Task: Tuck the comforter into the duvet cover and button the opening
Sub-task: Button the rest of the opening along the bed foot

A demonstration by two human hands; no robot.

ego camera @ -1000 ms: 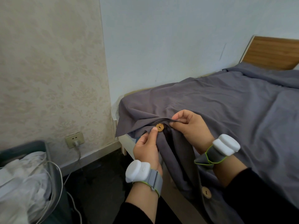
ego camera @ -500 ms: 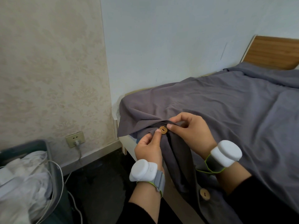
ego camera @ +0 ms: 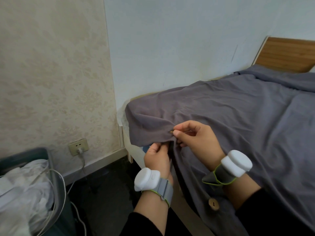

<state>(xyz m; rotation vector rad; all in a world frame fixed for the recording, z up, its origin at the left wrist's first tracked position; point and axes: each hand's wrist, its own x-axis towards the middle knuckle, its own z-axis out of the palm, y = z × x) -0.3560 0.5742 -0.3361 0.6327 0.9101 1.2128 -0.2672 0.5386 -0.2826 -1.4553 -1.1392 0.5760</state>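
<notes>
A grey duvet cover (ego camera: pixel 238 116) lies spread over the bed, its open edge hanging at the foot end near me. My right hand (ego camera: pixel 196 138) pinches a wooden button (ego camera: pixel 171 131) that shows only as a thin edge poking through the fabric. My left hand (ego camera: pixel 158 159) grips the cover's hem just below it, fingers curled into the cloth. A second wooden button (ego camera: pixel 213 203) sits lower on the hanging edge, fastened. The comforter inside is hidden.
A wooden headboard (ego camera: pixel 288 55) stands at the far right. The bed frame's corner (ego camera: pixel 134 154) meets the wall. A wall socket (ego camera: pixel 78 147) with a plug and white cable is at left, above a dark bin (ego camera: pixel 51 176) holding white cloth. Dark floor lies between.
The upper button, flat and fully visible before, has turned edge-on and gone mostly into the fabric. My left hand has dropped from the button to the hem below.
</notes>
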